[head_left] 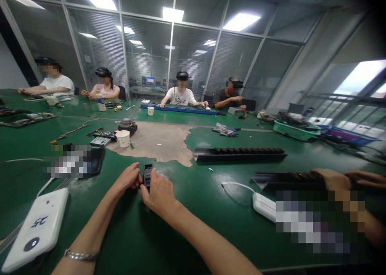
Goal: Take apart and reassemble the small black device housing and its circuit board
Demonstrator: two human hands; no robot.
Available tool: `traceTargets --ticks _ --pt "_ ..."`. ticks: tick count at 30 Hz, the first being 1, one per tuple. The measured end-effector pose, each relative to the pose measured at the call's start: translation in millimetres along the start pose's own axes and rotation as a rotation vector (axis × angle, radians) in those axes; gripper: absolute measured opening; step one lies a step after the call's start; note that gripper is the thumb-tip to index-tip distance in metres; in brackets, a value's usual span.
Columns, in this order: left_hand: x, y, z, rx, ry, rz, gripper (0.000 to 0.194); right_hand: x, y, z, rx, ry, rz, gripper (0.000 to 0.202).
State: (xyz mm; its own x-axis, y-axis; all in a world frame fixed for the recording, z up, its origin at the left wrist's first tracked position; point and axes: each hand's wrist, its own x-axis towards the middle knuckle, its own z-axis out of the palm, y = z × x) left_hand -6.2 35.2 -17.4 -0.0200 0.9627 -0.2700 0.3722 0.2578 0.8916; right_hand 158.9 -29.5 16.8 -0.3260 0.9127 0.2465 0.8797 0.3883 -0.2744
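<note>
A small black rectangular device [147, 171] with slots or openings in its top face is at the green table's surface in front of me. My right hand [161, 189] has it between the index finger, along its right side, and the thumb near its lower end. Just to the left is my left hand [132, 177], its index finger stretched out and its other fingers bent close to the device's left edge. Whether those fingertips touch it I cannot tell. The device's lower part is partly hidden by my right hand.
A white power bank [39, 226] lies at the left, with a dark tablet-like slab [98, 161] beyond it. Past my hands are a brown sheet [159, 140], a paper cup [123, 138] and a black rail [241, 155]. At right, a co-worker's hand [334, 180] rests on another rail.
</note>
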Motion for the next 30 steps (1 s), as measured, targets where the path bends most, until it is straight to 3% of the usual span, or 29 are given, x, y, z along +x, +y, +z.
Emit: traceTargets --ticks 7,13,20,25,30 --pt "0.0 -1.1 -1.5 -0.107 -0.062 -0.034 0.073 -4.0 4.6 -4.0 0.071 0.054 -0.011 0.076" --pt "-5.5 3.5 0.2 -0.159 -0.114 -0.036 0.076 -2.6 6.0 6.8 0.083 0.057 -0.002 0.070" --pt "-12.2 4.0 -0.9 -0.171 -0.128 0.028 0.079 -2.4 5.6 11.7 0.081 0.079 -0.009 0.069" --pt "-11.3 4.9 -3.3 -0.188 -0.104 0.027 0.077 -0.3 2.7 2.0 0.076 0.071 -0.009 0.069" --pt "-10.9 10.5 -4.4 -0.189 -0.116 -0.004 0.068 3.0 4.4 -22.7 0.109 0.136 0.006 0.073"
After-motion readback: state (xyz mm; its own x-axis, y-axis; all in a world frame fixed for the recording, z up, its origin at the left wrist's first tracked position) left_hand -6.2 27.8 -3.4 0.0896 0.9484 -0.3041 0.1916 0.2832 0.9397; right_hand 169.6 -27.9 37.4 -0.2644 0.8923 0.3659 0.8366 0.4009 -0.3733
